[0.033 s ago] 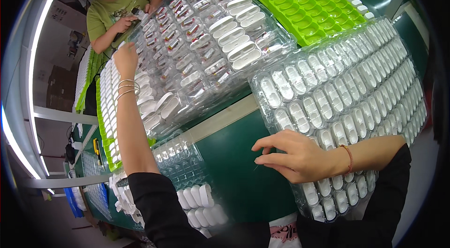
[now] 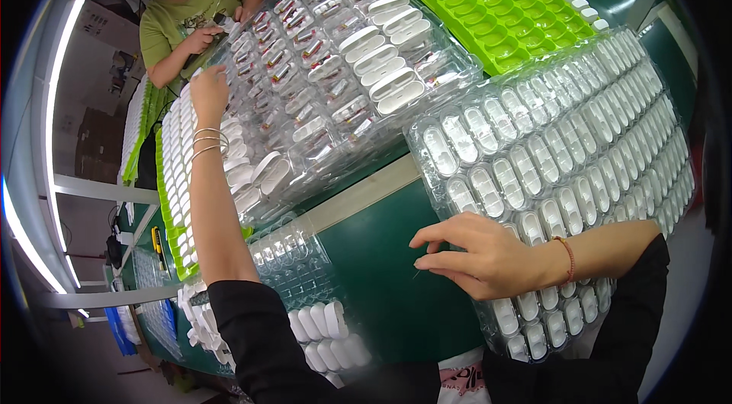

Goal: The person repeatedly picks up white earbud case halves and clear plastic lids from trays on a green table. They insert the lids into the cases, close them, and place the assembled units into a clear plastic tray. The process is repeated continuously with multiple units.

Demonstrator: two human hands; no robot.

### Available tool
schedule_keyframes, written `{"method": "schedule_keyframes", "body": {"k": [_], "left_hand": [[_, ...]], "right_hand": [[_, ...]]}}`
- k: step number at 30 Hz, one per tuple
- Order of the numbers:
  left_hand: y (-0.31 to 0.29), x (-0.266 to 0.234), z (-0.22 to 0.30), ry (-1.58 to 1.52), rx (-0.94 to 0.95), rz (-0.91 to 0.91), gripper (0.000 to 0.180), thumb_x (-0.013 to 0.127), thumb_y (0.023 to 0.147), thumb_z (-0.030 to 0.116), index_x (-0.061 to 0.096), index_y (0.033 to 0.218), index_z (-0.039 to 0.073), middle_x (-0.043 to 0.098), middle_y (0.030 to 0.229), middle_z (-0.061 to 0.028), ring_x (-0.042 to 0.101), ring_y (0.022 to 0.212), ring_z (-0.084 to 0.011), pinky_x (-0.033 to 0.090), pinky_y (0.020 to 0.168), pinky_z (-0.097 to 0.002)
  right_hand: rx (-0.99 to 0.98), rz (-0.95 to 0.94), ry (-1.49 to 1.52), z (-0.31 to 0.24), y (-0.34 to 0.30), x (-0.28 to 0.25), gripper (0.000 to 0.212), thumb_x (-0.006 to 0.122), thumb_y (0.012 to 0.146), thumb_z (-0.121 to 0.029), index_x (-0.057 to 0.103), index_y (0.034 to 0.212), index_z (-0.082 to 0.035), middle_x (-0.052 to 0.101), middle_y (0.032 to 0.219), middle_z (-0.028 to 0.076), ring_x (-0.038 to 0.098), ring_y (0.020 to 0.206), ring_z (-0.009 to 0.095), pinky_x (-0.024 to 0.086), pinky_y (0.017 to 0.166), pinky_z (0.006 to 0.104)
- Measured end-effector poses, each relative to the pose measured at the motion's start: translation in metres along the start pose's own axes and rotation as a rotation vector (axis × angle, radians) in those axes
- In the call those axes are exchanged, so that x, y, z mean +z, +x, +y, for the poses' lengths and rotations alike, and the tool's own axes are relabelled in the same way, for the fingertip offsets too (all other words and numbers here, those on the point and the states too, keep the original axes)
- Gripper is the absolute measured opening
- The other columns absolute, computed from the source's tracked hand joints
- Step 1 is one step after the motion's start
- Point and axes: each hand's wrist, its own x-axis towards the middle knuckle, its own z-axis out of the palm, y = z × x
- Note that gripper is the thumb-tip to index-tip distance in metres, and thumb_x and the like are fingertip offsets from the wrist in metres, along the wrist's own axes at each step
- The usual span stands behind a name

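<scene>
My left hand (image 2: 208, 95) reaches out to the far left, over the edge where the clear tray meets a green tray of white pieces. Its fingers are curled; what they may hold is hidden. The clear tray (image 2: 305, 110) bears open white oval cases (image 2: 398, 91) and small parts with red and metallic bits. My right hand (image 2: 488, 255) hovers at the near edge of another clear tray (image 2: 427, 129), filled with white oval shells (image 2: 526, 171). Its bent fingers are apart, with no clear object between them. A faint thin line shows below the fingertips.
A bright green tray (image 2: 488, 11) with oval hollows lies at the far right. Another green tray (image 2: 162, 175) holds white pieces at left. White shells (image 2: 320, 321) stand in a clear tray near me. A person in a green shirt (image 2: 164, 30) works across the green table (image 2: 385, 267).
My left hand has shifted very slightly, its fingers a little farther right. My right hand and the trays stay in place.
</scene>
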Motion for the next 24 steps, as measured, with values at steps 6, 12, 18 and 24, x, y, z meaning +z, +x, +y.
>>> {"method": "schedule_keyframes", "body": {"k": [6, 12, 18, 24], "left_hand": [[0.003, 0.014, 0.044, 0.098, 0.226, -0.146, 0.028, 0.065, 0.081, 0.01, 0.071, 0.108, 0.01, 0.069, 0.1, -0.0146, 0.057, 0.104, -0.0361, 0.046, 0.087, -0.046], [-0.009, -0.018, 0.047, 0.214, 0.293, 0.105, 0.028, 0.068, 0.081, 0.015, 0.068, 0.108, 0.006, 0.067, 0.097, -0.0117, 0.061, 0.094, -0.0325, 0.049, 0.081, -0.0415], [-0.118, -0.129, 0.156, -0.706, 0.183, 0.092, 0.023, 0.067, 0.083, 0.004, 0.066, 0.105, -0.002, 0.06, 0.083, -0.0071, 0.058, 0.071, -0.0129, 0.047, 0.066, -0.0261], [-0.273, -0.203, 0.223, -0.846, 0.346, -0.111, 0.039, 0.071, 0.073, -0.009, 0.066, 0.111, -0.001, 0.066, 0.095, -0.0142, 0.064, 0.077, -0.0214, 0.052, 0.068, -0.0308]], "right_hand": [[0.007, -0.012, 0.01, 0.001, -0.002, 0.0, 0.02, 0.066, 0.076, 0.0, 0.064, 0.096, -0.004, 0.058, 0.112, 0.009, 0.06, 0.091, 0.024, 0.047, 0.08, 0.0361], [-0.026, -0.041, 0.023, 0.002, 0.0, 0.002, 0.02, 0.066, 0.077, 0.0, 0.064, 0.096, -0.004, 0.058, 0.11, 0.009, 0.059, 0.09, 0.025, 0.047, 0.08, 0.0363], [-0.014, 0.008, 0.016, 0.002, -0.002, -0.003, 0.026, 0.066, 0.078, 0.0, 0.062, 0.103, -0.004, 0.058, 0.113, 0.01, 0.059, 0.093, 0.026, 0.048, 0.08, 0.0368], [-0.158, 0.205, -0.008, -0.009, 0.016, -0.002, 0.057, 0.074, 0.075, -0.003, 0.056, 0.128, -0.005, 0.057, 0.119, 0.013, 0.061, 0.099, 0.03, 0.052, 0.081, 0.0373]]}}
